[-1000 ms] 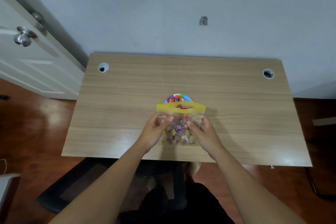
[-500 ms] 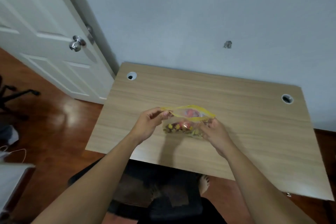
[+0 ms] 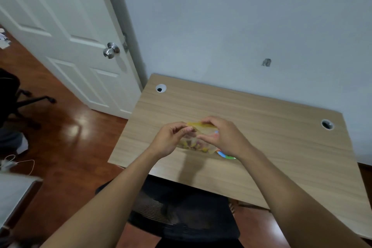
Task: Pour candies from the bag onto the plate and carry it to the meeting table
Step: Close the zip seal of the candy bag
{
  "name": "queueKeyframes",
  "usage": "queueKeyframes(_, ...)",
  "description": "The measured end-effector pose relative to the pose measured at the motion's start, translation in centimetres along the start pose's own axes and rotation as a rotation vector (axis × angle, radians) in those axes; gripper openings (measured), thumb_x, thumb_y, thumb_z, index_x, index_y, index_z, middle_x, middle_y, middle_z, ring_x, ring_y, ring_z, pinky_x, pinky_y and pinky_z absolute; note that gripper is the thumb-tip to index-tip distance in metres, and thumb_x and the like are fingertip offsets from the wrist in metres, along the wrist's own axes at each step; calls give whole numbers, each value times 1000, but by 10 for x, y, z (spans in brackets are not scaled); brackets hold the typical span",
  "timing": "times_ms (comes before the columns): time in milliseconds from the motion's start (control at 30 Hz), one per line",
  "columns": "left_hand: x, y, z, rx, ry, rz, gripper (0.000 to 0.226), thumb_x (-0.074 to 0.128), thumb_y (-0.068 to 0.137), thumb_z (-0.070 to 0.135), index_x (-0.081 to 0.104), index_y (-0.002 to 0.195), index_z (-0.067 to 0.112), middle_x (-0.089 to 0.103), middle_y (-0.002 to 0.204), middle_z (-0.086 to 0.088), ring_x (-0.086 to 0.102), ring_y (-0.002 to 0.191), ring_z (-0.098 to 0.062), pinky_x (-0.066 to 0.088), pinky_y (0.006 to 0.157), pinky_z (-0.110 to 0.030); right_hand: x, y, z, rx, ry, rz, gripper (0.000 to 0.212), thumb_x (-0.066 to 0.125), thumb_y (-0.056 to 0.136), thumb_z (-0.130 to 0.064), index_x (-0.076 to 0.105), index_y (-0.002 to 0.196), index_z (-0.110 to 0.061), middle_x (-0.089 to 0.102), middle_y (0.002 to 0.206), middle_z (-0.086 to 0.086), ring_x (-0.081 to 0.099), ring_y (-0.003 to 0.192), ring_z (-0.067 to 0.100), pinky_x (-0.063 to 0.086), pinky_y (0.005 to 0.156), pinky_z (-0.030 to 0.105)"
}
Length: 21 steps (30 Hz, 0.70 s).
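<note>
A clear candy bag [image 3: 198, 141] with a yellow zip top hangs over the wooden desk [image 3: 271, 147], holding several yellow and pink candies. My left hand [image 3: 171, 140] pinches the left end of its yellow top. My right hand [image 3: 223, 137] grips the top's right side and covers much of the bag. A colourful plate [image 3: 225, 155] lies on the desk under the bag; only a thin blue and green edge of it shows beneath my right wrist.
A black office chair [image 3: 181, 211] stands between me and the desk's near edge. A white door [image 3: 66, 32] with a metal knob is at the left. Another black chair [image 3: 12, 94] and a white cable lie on the wooden floor at the far left.
The camera has swung left and up, showing more door. Both hands have drawn closer together on the bag's yellow top, and my right hand has risen to cover it.
</note>
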State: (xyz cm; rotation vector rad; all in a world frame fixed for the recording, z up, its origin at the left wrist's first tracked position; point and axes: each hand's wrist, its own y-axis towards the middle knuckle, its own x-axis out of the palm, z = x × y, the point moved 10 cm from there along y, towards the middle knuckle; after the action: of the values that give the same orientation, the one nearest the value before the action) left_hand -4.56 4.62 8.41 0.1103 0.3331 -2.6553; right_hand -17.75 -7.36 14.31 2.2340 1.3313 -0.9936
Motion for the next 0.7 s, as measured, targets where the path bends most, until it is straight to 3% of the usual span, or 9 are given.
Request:
queueKeyframes(133,-19,-5,3,24,-22,51,13,75,102,18,81,106,6,80,94,-8,73,92,-14,50,73,-11,12,11,-9,16,-11,34,24,74,89,-50,70,108,-35,75,90,-17,71,84,10,61,85,46)
queueKeyframes(233,-36,-10,7,64,-57,122,8,81,97,16,77,103,14,71,90,7,67,81,-10,48,68,-14,18,14,-17,4,-4,32,19,76,91,-44,72,105,-32,76,91,-17,72,85,11,61,85,45)
queueKeyframes(433,-53,-16,16,94,21,174,16,82,96,20,77,99,6,77,89,-1,68,83,-15,53,82,-31,27,21,-30,9,-58,26,19,75,91,-46,71,105,-35,73,90,-22,73,91,11,60,88,45)
queueKeyframes(500,-58,-15,17,98,45,191,16,83,95,23,78,98,8,78,90,-4,68,82,-14,53,82,-32,30,24,-38,8,-76,35,23,69,88,-53,68,104,-37,71,87,-21,70,89,13,60,86,46)
queueKeyframes(600,-59,-11,23,96,94,200,12,84,94,24,80,96,13,77,87,10,69,82,-10,57,83,-34,29,29,-49,3,-84,84,30,62,87,-61,69,101,-35,70,85,-17,69,87,17,60,83,47)
queueKeyframes(700,-59,-10,37,145,192,229,9,81,96,24,78,96,15,78,91,7,73,87,-8,58,83,-31,24,34,-53,8,-89,135,33,62,89,-61,72,100,-31,73,83,-14,69,84,16,60,82,46)
